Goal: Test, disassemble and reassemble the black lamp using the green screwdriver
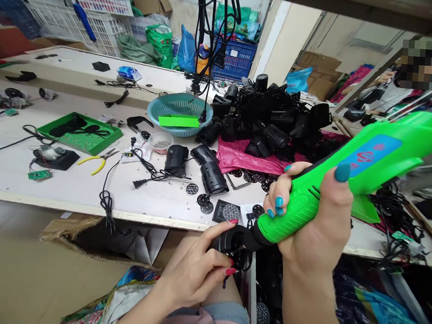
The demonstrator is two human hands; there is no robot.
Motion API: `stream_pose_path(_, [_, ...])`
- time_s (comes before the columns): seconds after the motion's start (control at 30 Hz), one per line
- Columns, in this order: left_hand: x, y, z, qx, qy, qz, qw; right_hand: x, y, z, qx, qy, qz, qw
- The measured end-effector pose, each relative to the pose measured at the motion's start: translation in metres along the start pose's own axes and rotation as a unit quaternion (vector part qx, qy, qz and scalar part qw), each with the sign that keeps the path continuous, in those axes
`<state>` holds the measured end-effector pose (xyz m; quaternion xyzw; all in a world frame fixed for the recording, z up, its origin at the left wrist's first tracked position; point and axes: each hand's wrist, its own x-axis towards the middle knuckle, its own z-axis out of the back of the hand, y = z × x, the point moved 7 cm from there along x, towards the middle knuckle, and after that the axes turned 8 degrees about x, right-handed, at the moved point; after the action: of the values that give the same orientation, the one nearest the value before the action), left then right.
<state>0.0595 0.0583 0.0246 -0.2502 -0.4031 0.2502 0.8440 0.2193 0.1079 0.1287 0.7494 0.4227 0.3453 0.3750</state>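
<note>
My right hand [319, 213] is wrapped round the body of a bright green electric screwdriver [348, 171], whose black nose points down to the left. In the fingers of my left hand [201, 264] is a black plastic housing [227, 239], held over my lap at the table's front edge. The screwdriver's tip meets the housing or sits just over it; the exact contact is hidden. Just beyond on the table lie a square black frame with a round mesh disc [230, 212] and several loose discs [203, 199]. Two more black housings [210, 171] lie behind them.
Behind stands a heap of black corded housings [271, 116] on a pink bag [234, 156]. A blue basket [156, 108], a tub of screws [160, 142], yellow pliers [97, 161] and a green tray [106, 142] are further left. Cables [210, 33] hang overhead. A person [383, 95] is at right.
</note>
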Motion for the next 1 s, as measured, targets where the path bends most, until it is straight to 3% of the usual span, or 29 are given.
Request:
stream_pose_path(0.1, [0.001, 0.002, -0.003, 0.012, 0.008, 0.001, 1.0, -0.002, -0.003, 0.005, 0.002, -0.02, 0.0, 1.0])
stream_pose_path(0.27, [0.001, 0.004, -0.011, -0.019, 0.043, 0.009, 0.999, -0.001, -0.008, 0.006, 0.0, 0.001, -0.022, 1.0])
stream_pose_path(0.33, [-0.003, 0.013, -0.014, -0.062, 0.044, 0.056, 0.996, 0.002, -0.008, 0.011, 0.011, -0.004, -0.034, 0.999])
stream_pose_path(0.43, [-0.015, 0.039, -0.017, -0.114, 0.015, 0.2, 0.973, 0.012, -0.007, 0.032, 0.025, -0.027, -0.035, 0.999])
stream_pose_path(0.57, [-0.038, 0.07, -0.018, -0.213, -0.086, 0.374, 0.899, 0.04, -0.009, 0.09, -0.073, -0.105, 0.025, 0.991])
stream_pose_path(0.7, [-0.058, 0.084, -0.023, -0.348, -0.191, 0.488, 0.778, 0.074, -0.015, 0.139, -0.196, -0.148, 0.074, 0.967])
stream_pose_path(0.77, [-0.067, 0.091, -0.024, -0.366, -0.221, 0.524, 0.737, 0.088, -0.012, 0.151, -0.208, -0.14, 0.083, 0.964])
stream_pose_path(0.83, [-0.071, 0.1, -0.02, -0.342, -0.247, 0.535, 0.732, 0.099, -0.005, 0.154, -0.207, -0.112, 0.078, 0.969])
stream_pose_path(0.93, [-0.062, 0.113, -0.012, -0.324, -0.255, 0.505, 0.758, 0.106, 0.017, 0.156, -0.201, -0.072, 0.07, 0.974])
stream_pose_path(1.0, [-0.054, 0.116, -0.008, -0.338, -0.244, 0.484, 0.77, 0.109, 0.041, 0.161, -0.204, -0.08, 0.09, 0.972])
